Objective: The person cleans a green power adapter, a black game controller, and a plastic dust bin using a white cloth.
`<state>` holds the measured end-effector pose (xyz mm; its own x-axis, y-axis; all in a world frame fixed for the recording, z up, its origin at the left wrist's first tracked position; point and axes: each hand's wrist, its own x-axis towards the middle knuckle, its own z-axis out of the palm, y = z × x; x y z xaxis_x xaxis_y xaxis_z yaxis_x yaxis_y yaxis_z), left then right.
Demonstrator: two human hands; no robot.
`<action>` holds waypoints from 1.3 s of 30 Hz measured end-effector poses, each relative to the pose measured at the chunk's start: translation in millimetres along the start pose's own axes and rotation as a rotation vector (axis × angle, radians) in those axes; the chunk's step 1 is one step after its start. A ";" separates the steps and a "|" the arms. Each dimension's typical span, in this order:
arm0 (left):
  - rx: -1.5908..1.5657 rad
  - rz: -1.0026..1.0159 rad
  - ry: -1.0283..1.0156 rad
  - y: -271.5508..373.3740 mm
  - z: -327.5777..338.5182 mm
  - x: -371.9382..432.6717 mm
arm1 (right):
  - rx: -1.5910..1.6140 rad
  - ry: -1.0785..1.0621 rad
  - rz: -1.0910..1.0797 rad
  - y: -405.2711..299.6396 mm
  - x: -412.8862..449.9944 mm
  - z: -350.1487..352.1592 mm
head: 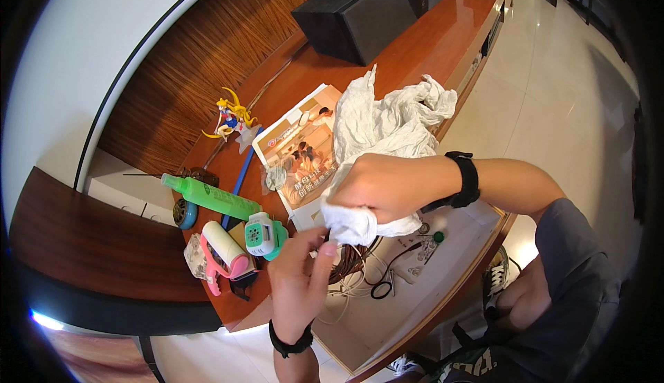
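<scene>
My right hand [381, 186] is closed on a crumpled white cloth [394, 121]. Part of the cloth bunches out below the fist, and the rest spreads over the cabinet top. Close beside that bunched end is my left hand [303, 266], with thumb and forefinger bent toward it. Something small and dark shows between those fingertips, but whether they grip it is unclear. Beneath both hands, an open drawer [358, 341] holds coiled dark and white cables [350, 266], a black ring-shaped item [381, 290] and small loose pieces. The hands partly hide the cables.
On the wooden cabinet top [410, 61] lie a printed booklet [311, 139], a green spray bottle [218, 199], a pink-handled lint roller [225, 251] and a white-and-green device [262, 235]. A figurine [228, 118] stands behind them. Black speakers [368, 15] occupy the far end.
</scene>
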<state>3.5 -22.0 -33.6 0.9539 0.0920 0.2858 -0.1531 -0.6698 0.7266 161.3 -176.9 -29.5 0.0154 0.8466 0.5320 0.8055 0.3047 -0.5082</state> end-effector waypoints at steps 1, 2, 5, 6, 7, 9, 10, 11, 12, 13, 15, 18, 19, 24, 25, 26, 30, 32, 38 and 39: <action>0.000 0.000 0.001 -0.1 0.2 -1.7 | 0.000 -0.001 0.000 -1.2 1.1 0.2; 0.016 0.018 -0.024 5.2 0.3 -2.0 | -0.006 -0.025 0.004 -2.0 1.9 0.2; 0.015 0.041 -0.010 1.9 1.6 -3.9 | 0.044 -0.033 0.017 -2.3 2.7 2.1; 0.001 0.067 0.079 0.1 2.1 -4.2 | 0.100 -0.016 0.029 -1.9 1.7 2.4; -0.013 0.092 0.169 -0.9 2.6 -4.6 | 0.099 -0.015 0.031 -1.8 2.1 2.0; -0.144 0.057 0.223 5.1 0.8 -6.3 | 0.270 0.049 0.044 -1.3 4.7 0.2; -0.234 0.049 0.296 9.2 2.9 -5.8 | 0.270 0.051 0.046 0.0 4.5 -0.2; -0.323 0.042 0.370 12.3 5.5 -5.1 | 0.296 0.093 0.055 2.0 3.9 -0.1; -0.322 0.042 0.369 13.1 4.6 -5.0 | 0.322 0.136 0.062 3.2 4.0 -0.2; -0.421 -0.003 0.351 13.4 2.9 -4.8 | 0.322 0.137 0.062 3.3 3.7 -0.9; -0.518 -0.047 0.332 10.1 -0.3 -4.1 | 0.337 0.166 0.080 2.7 3.2 -2.3; -0.297 -0.088 0.073 6.4 -3.3 -3.2 | 0.307 0.072 0.132 1.5 1.0 -4.6; -0.290 -0.065 0.079 14.4 0.3 -0.8 | 0.306 0.073 0.132 1.6 0.7 -3.2; -0.149 -0.004 0.030 1.5 1.5 -6.5 | 0.176 -0.035 0.064 -3.0 2.9 0.0; -0.149 -0.003 0.030 2.5 2.0 -6.3 | 0.211 -0.025 0.064 -2.9 3.4 -0.2; -0.200 0.028 0.133 4.5 2.2 -6.1 | 0.210 -0.025 0.064 -2.8 3.9 -1.7; -0.461 0.182 0.364 11.5 0.9 -3.2 | 0.328 0.070 0.066 4.5 5.1 -4.9; -0.516 0.242 0.357 8.3 -0.1 -3.6 | 0.385 0.063 0.084 3.5 4.5 -4.8; -0.196 0.182 0.417 4.5 -9.9 3.2 | 0.196 0.014 0.100 5.1 1.2 -5.7; -0.195 0.183 0.416 7.2 -11.2 3.5 | 0.196 0.015 0.100 5.3 0.6 -3.7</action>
<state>2.9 -18.2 -20.3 0.7290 0.2990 0.6158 -0.3915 -0.5558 0.7334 167.7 -176.4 -29.4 0.0995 0.8707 0.4816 0.6687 0.2999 -0.6804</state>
